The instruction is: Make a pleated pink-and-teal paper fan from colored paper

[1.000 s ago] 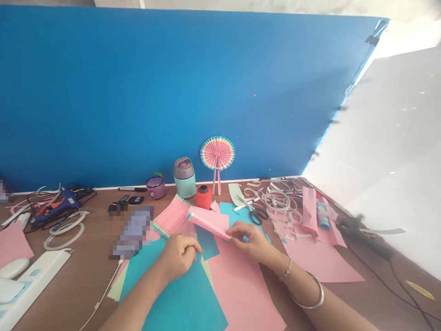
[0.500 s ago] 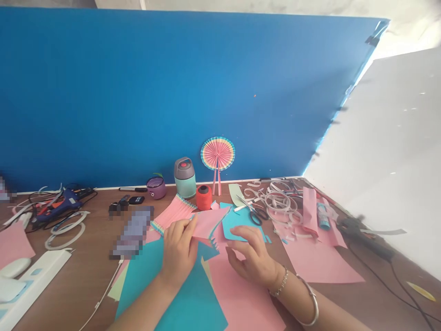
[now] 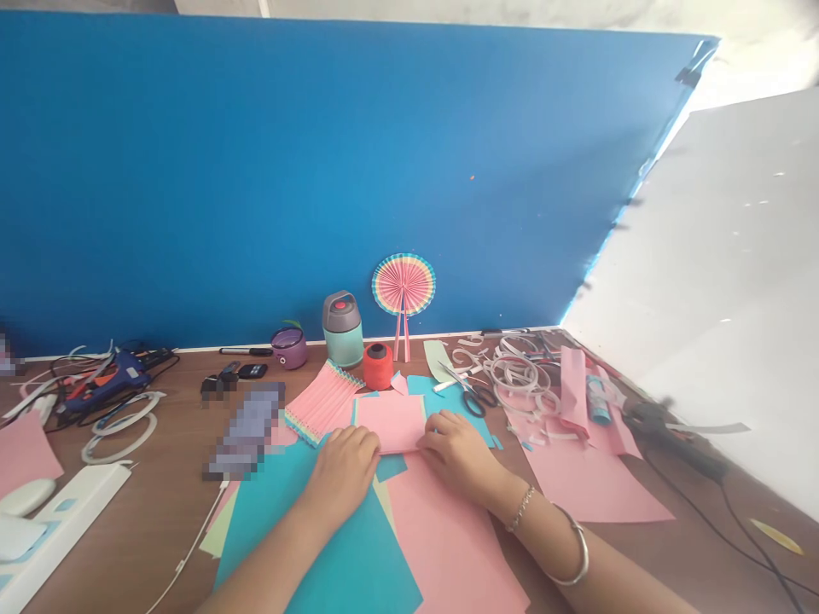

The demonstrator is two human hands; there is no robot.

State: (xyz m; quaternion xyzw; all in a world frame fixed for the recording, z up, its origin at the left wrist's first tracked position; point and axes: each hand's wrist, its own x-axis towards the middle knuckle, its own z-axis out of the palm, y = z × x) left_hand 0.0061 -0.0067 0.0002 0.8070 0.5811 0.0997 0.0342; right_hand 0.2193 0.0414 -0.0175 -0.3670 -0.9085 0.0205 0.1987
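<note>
A pink sheet of paper with blue and cream side edges lies flat in front of me, its near edge folded. My left hand pinches its near left corner, fingers closed. At the near right corner my right hand grips it the same way. Just left of it is a pleated pink paper piece with blue-edged ends. Blue paper and pink paper lie beneath my wrists. Behind stands a round pleated paper fan with two pink legs, against the blue panel.
Scissors rest on blue paper right of centre, beside curled paper strips. A red thread spool, a food jar and a purple cup line the back. Left are a blurred phone, power strip and glue gun.
The folded pink paper went from raised and tilted in my left hand to flat and facing me. My right hand moved from hovering apart, fingers spread, onto its right corner.
</note>
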